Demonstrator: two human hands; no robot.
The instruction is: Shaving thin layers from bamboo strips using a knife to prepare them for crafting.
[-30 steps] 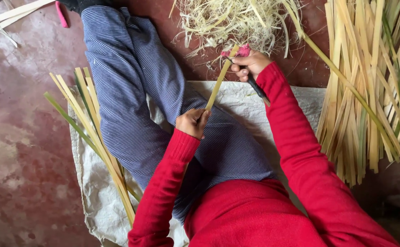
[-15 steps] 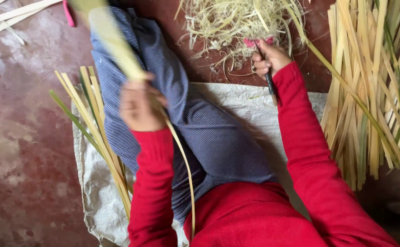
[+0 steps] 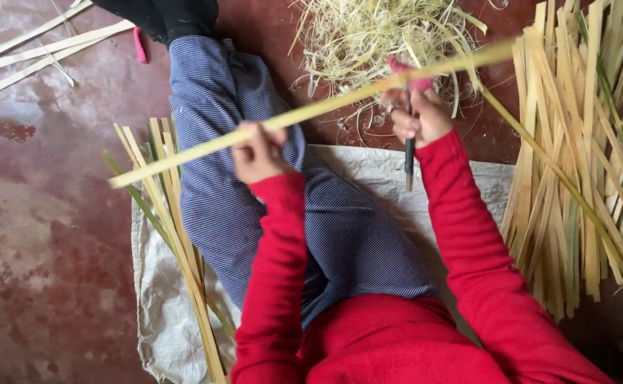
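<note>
My left hand (image 3: 256, 151) grips a long pale bamboo strip (image 3: 311, 110) that runs level from lower left to upper right across my blue striped trouser leg (image 3: 240, 185). My right hand (image 3: 418, 117) holds a dark-bladed knife (image 3: 409, 160) with a pink-wrapped handle, blade pointing down toward me. The strip passes just above this hand, touching the fingers. Both arms wear red sleeves.
A heap of thin bamboo shavings (image 3: 375, 35) lies ahead. A thick bundle of split strips (image 3: 582, 156) lies at the right, a smaller bundle (image 3: 176, 242) at the left on a grey sack (image 3: 162, 313). Loose strips (image 3: 41, 50) rest on the red floor.
My left hand swung the strip from pointing away to lying crosswise over my leg. My right hand with the knife came down slightly to meet the strip.
</note>
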